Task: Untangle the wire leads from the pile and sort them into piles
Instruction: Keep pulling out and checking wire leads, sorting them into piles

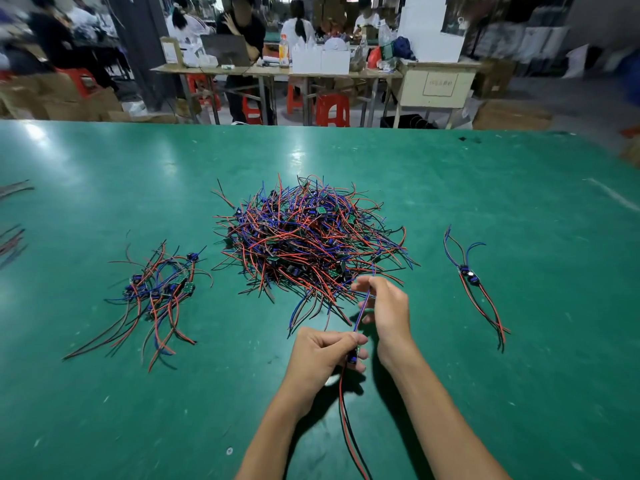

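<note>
A big tangled pile of red, blue and black wire leads point(308, 237) with small green circuit boards lies in the middle of the green table point(485, 188). My left hand point(320, 358) grips one lead point(360, 317) at its small board, its red and black wires trailing toward me. My right hand point(384, 306) pinches the same lead's blue wires just in front of the big pile. A sorted pile of several leads point(156, 292) lies to the left. One or two separated leads point(474, 282) lie to the right.
More wire ends point(12, 216) show at the table's far left edge. Beyond the far edge stand work tables point(277, 71), red stools point(332, 109), cardboard boxes and several people.
</note>
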Tool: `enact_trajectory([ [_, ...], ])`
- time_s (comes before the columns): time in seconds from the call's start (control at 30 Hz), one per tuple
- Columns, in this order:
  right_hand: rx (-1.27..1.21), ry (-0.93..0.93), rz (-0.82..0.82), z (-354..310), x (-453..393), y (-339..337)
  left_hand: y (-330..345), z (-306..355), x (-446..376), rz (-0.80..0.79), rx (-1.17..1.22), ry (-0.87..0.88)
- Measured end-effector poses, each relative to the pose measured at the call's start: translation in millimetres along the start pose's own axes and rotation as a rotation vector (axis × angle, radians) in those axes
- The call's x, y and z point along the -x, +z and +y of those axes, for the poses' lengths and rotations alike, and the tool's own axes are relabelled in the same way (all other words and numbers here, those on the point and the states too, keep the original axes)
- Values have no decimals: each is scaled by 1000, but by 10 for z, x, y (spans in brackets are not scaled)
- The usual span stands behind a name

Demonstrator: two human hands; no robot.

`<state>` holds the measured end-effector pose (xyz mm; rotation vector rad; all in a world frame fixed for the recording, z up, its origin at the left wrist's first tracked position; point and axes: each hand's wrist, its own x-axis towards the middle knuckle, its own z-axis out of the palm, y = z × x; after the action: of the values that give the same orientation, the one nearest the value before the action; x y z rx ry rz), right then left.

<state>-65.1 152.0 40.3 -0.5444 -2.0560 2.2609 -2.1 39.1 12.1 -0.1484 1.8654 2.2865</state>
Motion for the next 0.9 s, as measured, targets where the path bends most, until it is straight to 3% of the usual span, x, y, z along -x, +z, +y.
enact_trajectory([
  [0.13,-69,39,-124,46,81,-168,-14,2,-1,27,45,13],
  [0.27,180,-100,-267,259,285,-280,10,17,-27,7,84,40],
  [0.43,11,-168,-44,222,220,-334,-53,21,28,-138,56,4],
  [0.73,-288,-150,182,-227,-180,-525,0,-4,51,-111,-33,20],
  [0.9,-272,-206,291,-646,-542,-632,-6,-33,28,-96,-43,19],
])
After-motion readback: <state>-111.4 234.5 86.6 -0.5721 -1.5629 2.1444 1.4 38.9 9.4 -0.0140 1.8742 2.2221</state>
